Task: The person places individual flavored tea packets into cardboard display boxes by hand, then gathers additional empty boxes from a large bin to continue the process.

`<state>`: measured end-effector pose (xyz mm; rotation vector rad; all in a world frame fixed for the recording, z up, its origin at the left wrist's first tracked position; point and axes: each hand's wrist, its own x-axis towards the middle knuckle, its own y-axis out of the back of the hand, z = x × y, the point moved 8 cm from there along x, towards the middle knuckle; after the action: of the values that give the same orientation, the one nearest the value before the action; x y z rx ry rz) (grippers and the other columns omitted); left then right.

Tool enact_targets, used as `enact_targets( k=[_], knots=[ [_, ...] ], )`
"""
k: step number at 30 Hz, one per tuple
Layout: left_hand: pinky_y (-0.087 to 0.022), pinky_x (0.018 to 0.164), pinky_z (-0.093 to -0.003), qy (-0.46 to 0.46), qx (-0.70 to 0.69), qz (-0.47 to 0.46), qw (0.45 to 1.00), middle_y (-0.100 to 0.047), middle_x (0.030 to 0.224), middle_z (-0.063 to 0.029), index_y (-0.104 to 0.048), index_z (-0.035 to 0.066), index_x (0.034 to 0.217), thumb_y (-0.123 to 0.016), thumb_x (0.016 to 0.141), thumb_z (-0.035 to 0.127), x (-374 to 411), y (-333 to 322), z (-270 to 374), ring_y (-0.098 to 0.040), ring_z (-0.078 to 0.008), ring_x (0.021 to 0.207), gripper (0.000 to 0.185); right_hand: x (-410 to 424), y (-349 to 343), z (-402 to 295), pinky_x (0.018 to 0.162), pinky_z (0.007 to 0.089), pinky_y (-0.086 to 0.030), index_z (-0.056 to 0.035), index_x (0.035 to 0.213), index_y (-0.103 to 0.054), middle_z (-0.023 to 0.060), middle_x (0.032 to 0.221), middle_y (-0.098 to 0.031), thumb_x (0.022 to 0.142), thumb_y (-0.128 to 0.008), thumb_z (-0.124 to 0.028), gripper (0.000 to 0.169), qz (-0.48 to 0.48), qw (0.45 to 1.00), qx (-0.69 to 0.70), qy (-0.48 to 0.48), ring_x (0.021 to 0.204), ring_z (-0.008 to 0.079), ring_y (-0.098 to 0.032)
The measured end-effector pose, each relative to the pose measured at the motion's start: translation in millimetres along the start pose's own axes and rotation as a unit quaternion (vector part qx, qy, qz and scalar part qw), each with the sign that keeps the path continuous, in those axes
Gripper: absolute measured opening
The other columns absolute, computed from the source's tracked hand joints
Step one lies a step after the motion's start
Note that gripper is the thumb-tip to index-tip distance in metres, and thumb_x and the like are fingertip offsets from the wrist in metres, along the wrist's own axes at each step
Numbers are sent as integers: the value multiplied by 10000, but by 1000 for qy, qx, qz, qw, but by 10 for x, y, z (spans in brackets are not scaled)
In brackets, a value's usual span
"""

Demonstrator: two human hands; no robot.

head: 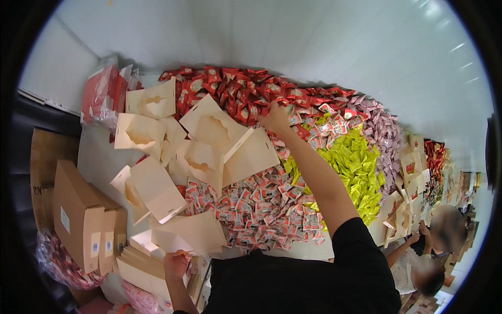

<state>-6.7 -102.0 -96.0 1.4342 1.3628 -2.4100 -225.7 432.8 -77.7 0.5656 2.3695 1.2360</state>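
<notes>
My right hand (274, 117) reaches to the near edge of a heap of red packets (239, 88); its fingertips are partly hidden among them. At the bottom left, my left hand (178, 263) grips the edge of a cream paperboard box (188, 235). Several cream boxes with shaped cut-outs (210, 127) stand or lie open on the left of the table. Small white-and-red packets (262, 208) are heaped between my arms. Yellow-green packets (355, 168) lie to the right of my right arm, with pale pink packets (386, 137) beyond them.
Red packs in clear plastic (100, 92) stand at the back left. Brown cardboard cartons (76, 216) and a stack of flat cream boxes (143, 271) are at the lower left. A pale wall (251, 35) borders the table's far side. Two other people (427, 251) work farther right.
</notes>
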Motion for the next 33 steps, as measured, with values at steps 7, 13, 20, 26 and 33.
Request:
enact_targets(
  k=[7,13,20,26,33],
  knots=[
    [-478,729,-370,-84,118,101,984,-562,940,-77,-497,63,1079,-557,778,280,-46,-254,-65,-532,-229,822,376,-7,-251,37,756,461,-447,-54,1042,-340,291,1068,-417,595,-683,-109,566,-29,994,-30,-102,916,418,-516],
    [-446,736,-479,-8,104,95,990,-566,960,-24,-480,184,1131,-491,790,468,64,-512,-278,-547,-243,920,444,-616,-131,433,449,289,-383,-84,1037,-464,69,734,-542,696,-555,-21,358,-192,779,586,-117,534,138,-482],
    [-480,686,-442,12,250,0,968,-585,893,-36,-448,140,1153,-489,799,449,497,-588,-512,-588,-240,813,471,-1547,1080,1560,385,190,-262,-110,921,-560,-32,608,-381,718,-504,8,241,-116,716,665,-177,472,53,-341],
    [-469,766,-377,-63,207,-18,976,-496,1138,-61,-361,114,1246,-446,850,386,114,-960,-870,-512,-222,994,488,-1793,1171,1980,479,263,-401,-110,1096,-453,45,741,-493,682,-617,-77,446,24,901,414,-127,578,128,-478],
    [-449,800,-354,-111,253,40,960,-486,1164,-59,-345,116,1258,-458,848,404,-269,-973,-1233,-496,-215,1034,513,-1894,342,542,669,397,-468,-70,1025,-485,174,868,-527,628,-640,-112,429,39,987,-68,141,821,324,-529]
  ],
)
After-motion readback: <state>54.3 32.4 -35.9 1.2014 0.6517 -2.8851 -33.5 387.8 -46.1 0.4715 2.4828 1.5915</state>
